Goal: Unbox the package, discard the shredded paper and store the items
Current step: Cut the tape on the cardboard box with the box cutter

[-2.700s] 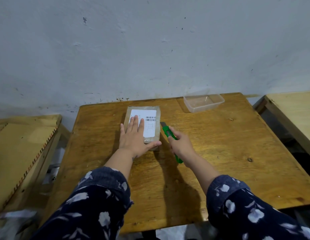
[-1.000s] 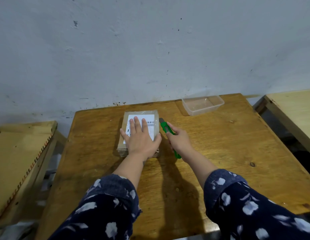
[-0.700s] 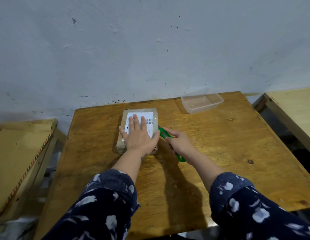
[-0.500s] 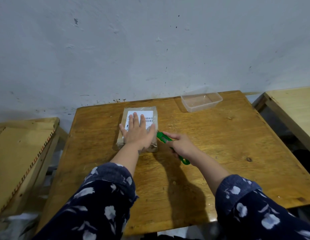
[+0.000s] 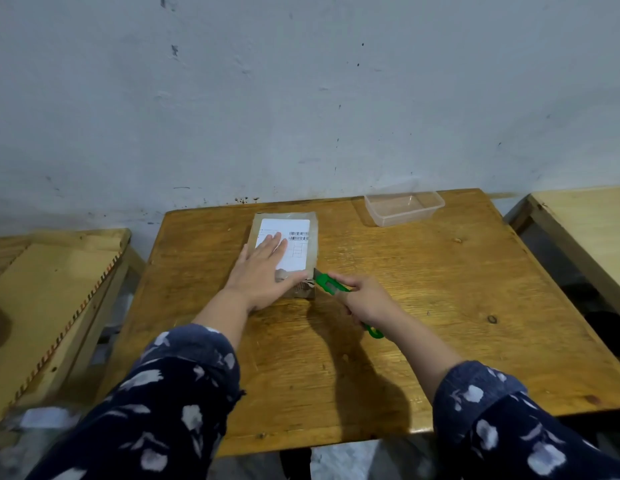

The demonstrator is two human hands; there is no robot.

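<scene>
Left hand (image 5: 263,271) lies flat, open, on the box (image 5: 310,251); right hand (image 5: 365,299) grips the cutter (image 5: 327,283), blade at the box's near right corner, its long axis running away from the person

wooden table (image 5: 423,306) | on it: taped package (image 5: 310,251), seemingly empty clear tub (image 5: 404,207)

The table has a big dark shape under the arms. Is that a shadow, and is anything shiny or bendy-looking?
In the head view, yes: the dark shape on the table is the arms' shadow, falling toward the near edge. The tape on the box and the varnished wood gleam a little. The wide lens slants the table's edges, and the sleeves look soft and blurry up close.
</scene>
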